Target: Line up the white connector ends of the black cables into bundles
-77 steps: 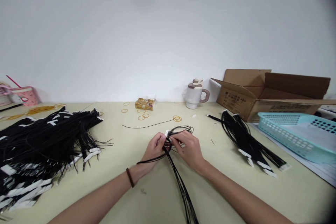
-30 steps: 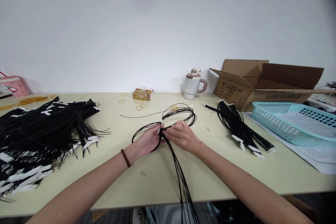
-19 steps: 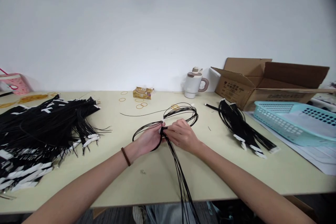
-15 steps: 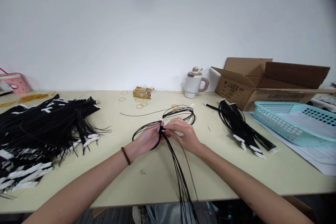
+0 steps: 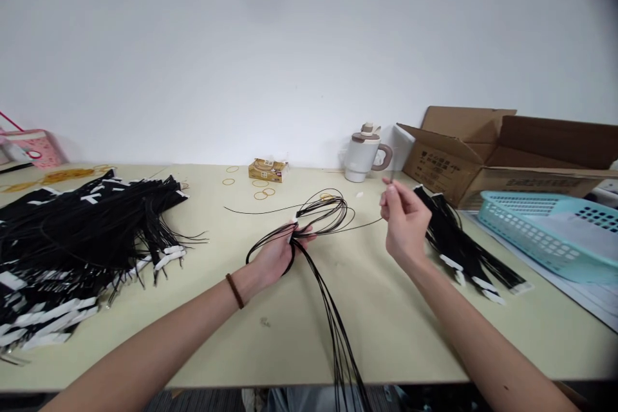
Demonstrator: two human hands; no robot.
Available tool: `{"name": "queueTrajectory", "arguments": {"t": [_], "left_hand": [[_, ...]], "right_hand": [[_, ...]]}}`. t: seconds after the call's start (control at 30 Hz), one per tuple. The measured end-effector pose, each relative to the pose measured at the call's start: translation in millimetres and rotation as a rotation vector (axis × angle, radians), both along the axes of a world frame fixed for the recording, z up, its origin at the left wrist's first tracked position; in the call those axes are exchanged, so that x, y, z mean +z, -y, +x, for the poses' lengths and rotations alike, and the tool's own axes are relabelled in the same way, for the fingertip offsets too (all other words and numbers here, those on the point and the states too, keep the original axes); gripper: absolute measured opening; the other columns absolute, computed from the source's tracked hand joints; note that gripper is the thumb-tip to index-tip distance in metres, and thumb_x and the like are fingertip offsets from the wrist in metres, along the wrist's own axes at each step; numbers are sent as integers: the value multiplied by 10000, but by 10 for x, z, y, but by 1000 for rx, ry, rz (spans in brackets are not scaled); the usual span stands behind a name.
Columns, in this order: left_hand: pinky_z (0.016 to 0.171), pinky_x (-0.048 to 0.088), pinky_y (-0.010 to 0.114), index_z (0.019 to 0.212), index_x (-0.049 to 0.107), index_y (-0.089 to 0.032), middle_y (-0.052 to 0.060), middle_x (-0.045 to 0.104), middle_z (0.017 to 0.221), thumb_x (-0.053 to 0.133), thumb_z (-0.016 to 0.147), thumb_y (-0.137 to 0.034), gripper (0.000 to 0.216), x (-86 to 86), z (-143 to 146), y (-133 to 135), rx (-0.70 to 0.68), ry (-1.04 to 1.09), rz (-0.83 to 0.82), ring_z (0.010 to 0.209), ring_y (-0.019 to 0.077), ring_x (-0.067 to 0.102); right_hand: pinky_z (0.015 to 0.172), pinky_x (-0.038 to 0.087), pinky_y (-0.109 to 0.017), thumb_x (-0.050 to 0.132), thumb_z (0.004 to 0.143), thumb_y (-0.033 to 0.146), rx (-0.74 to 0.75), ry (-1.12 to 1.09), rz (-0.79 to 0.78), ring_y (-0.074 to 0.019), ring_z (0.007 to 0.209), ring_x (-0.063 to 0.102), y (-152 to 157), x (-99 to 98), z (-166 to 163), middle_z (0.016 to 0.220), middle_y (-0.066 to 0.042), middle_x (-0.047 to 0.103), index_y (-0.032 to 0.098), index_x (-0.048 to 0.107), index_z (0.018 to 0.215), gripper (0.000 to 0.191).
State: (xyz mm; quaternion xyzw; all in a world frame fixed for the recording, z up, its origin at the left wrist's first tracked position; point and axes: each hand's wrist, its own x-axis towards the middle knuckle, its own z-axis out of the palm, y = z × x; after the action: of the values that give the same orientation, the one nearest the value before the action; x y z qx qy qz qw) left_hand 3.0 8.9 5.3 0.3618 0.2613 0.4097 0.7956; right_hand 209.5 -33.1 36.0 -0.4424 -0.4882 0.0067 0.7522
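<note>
My left hand is closed around the middle of a bundle of thin black cables. Loops of the bundle fan out on both sides of the fingers, and a white tag shows at the grip. Its long tails hang down past the table's front edge. Off to the right, my right hand is raised in a pinch on one single black cable, which stretches from the loops to the fingertips. A short end of it sticks up, blurred, above the thumb.
On the left lies a large pile of black cables with white ends. At right are another cable bundle, a turquoise basket and an open cardboard box. Behind stand a tumbler, a small yellow box and scattered rubber bands.
My right hand has moved away from the left one, to the right and upward, drawing a single cable out with it. My left hand keeps its grip on the bundle.
</note>
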Motion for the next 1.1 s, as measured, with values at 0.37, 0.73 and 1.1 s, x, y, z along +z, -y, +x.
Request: {"name": "queueTrajectory", "arguments": {"t": [0.37,0.73,1.1], "left_hand": [[695,390,288,782,620,-152,71,673,856,553,761,-274,141,-48,33,-3,-61,6,123,811,200,601],[703,388,273,804,619,-144,58,662,871,551,774,-262,140,-58,30,16,-77,33,193,808,178,598],[723,390,286,796,625,-155,46,661,875,574,760,-258,120,-75,21,14,-58,42,214,818,190,602]], "right_hand": [[496,271,-234,549,814,143,-276,1293,191,-92,525,367,57,-234,-262,523,33,470,171,585,838,52],[495,271,-241,537,813,149,-301,1311,169,-95,523,368,68,-198,-259,522,34,469,182,573,798,51],[512,287,-239,532,813,144,-293,1307,164,-97,528,381,75,-202,-257,526,30,490,185,571,787,62]]}}
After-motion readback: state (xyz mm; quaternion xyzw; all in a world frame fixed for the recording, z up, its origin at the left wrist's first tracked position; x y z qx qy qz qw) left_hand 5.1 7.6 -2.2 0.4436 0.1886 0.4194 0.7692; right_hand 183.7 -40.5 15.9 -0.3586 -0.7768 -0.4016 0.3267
